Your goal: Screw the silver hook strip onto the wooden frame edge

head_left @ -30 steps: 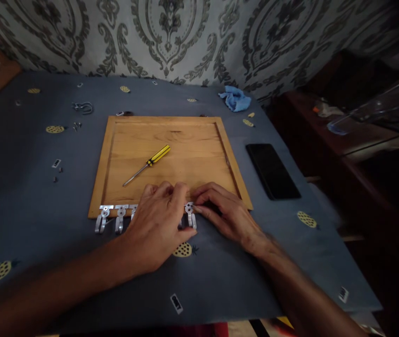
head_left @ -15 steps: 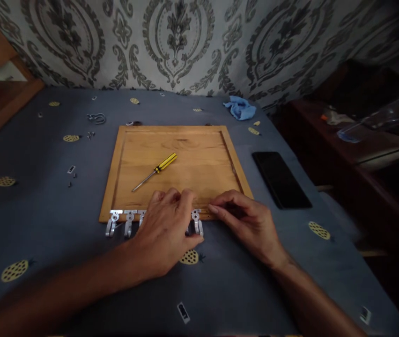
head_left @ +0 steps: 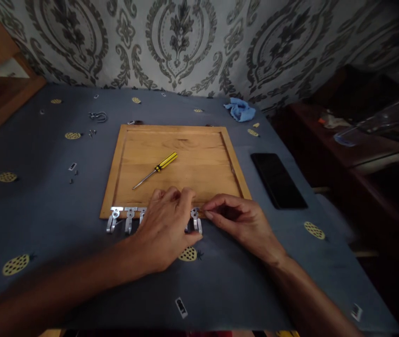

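A wooden framed board lies on the table, with a metal hook rail along its near edge. My left hand bends over the rail's middle, fingers curled down toward the board and thumb beside the right hooks, covering several of them. By the rail's right end, the thumb and forefinger of my right hand are pinched together. Whatever they hold is too small to make out. A yellow and black screwdriver rests on the board, its tip pointing to the near left.
Right of the board lies a black phone. A crumpled blue cloth is at the back. On the left are loose screws and metal hooks. A patterned curtain hangs behind the table.
My right hand's pinched fingertips have moved slightly left, closer to the rail's end. My left hand stays on the rail. The whole view has shifted a little.
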Motion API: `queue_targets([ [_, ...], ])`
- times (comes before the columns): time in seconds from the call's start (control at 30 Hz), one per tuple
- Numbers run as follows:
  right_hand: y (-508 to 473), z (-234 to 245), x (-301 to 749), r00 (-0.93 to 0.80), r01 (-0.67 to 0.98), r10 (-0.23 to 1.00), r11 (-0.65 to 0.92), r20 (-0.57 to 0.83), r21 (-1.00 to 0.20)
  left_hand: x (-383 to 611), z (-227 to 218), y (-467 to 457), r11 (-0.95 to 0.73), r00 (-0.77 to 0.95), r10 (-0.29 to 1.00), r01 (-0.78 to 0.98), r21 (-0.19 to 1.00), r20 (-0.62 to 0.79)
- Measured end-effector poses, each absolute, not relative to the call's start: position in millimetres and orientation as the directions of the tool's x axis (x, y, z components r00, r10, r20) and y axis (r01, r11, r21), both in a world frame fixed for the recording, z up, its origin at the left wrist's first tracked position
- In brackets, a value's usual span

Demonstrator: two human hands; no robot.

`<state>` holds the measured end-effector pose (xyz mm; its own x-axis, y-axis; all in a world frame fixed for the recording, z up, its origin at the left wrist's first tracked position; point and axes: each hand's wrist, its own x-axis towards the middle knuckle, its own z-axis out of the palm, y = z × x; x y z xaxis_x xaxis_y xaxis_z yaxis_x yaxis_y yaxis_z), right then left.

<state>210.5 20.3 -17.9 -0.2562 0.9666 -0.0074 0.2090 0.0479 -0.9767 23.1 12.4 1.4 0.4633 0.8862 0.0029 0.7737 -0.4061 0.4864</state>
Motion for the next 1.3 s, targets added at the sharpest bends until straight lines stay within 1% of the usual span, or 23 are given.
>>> queue_targets([
  [0.1, 22, -14, 210, -0.279, 0.242, 0.959, 0.012, -0.057, -0.97, 24, 2, 13, -0.411, 0.466, 0.885, 0.774, 0.483, 0.006],
  [0.2, 26, -10, 209, -0.341, 0.297, 0.933, -0.007, -0.113, -0.955, 24, 2, 13, -0.408, 0.462, 0.887, 0.777, 0.479, 0.007],
  [0.3, 29, -8, 208, -0.39, 0.361, 0.912, 0.023, -0.128, -0.932, 24, 2, 12, -0.41, 0.463, 0.886, 0.776, 0.48, 0.008],
  [0.43, 33, -9, 208, -0.433, 0.395, 0.891, 0.052, -0.136, -0.917, 23, 1, 12, -0.415, 0.465, 0.885, 0.771, 0.483, 0.019],
  [0.53, 36, -9, 208, -0.452, 0.394, 0.874, 0.014, -0.18, -0.919, 23, 0, 12, -0.41, 0.461, 0.887, 0.77, 0.489, 0.018],
  [0.77, 47, -8, 209, -0.505, 0.382, 0.801, -0.127, -0.321, -0.915, 23, 1, 14, -0.4, 0.463, 0.886, 0.765, 0.505, 0.0],
  [0.93, 54, -3, 208, -0.547, 0.37, 0.739, -0.209, -0.394, -0.905, 22, 0, 13, -0.416, 0.471, 0.882, 0.751, 0.513, 0.026],
  [1.07, 59, -2, 207, -0.578, 0.323, 0.693, -0.291, -0.431, -0.901, 22, 0, 13, -0.418, 0.469, 0.882, 0.747, 0.517, 0.036],
  [1.17, 61, -1, 206, -0.586, 0.271, 0.687, -0.333, -0.429, -0.903, 21, 0, 13, -0.423, 0.474, 0.88, 0.737, 0.527, 0.045],
  [1.3, 64, 2, 204, -0.591, 0.263, 0.666, -0.374, -0.455, -0.889, 21, 1, 13, -0.414, 0.471, 0.882, 0.735, 0.537, 0.035],
])
